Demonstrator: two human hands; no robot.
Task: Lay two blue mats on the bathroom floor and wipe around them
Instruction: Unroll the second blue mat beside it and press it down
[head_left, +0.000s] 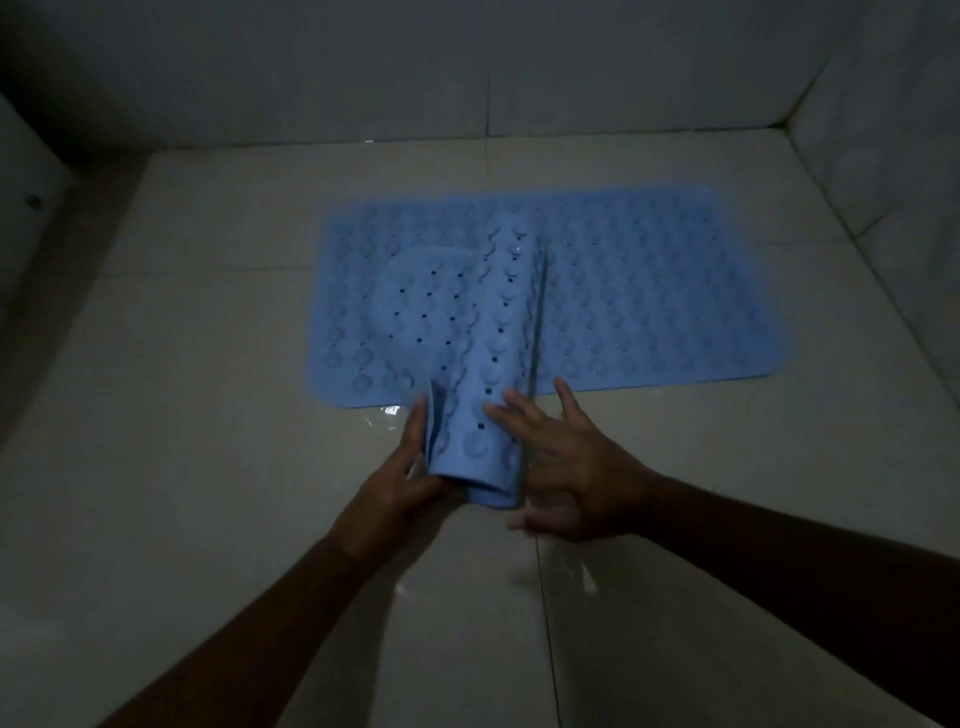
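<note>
One blue mat with suction cups and small holes lies flat on the pale tiled floor, near the back wall. A second blue mat is folded and curled lengthwise, held up over the flat one's left half. My left hand grips its near left edge. My right hand rests on its near right side with fingers spread, thumb underneath.
Tiled walls close the floor at the back and on the right. A white fixture stands at the left edge. The floor near me shines as if wet. The room is dim.
</note>
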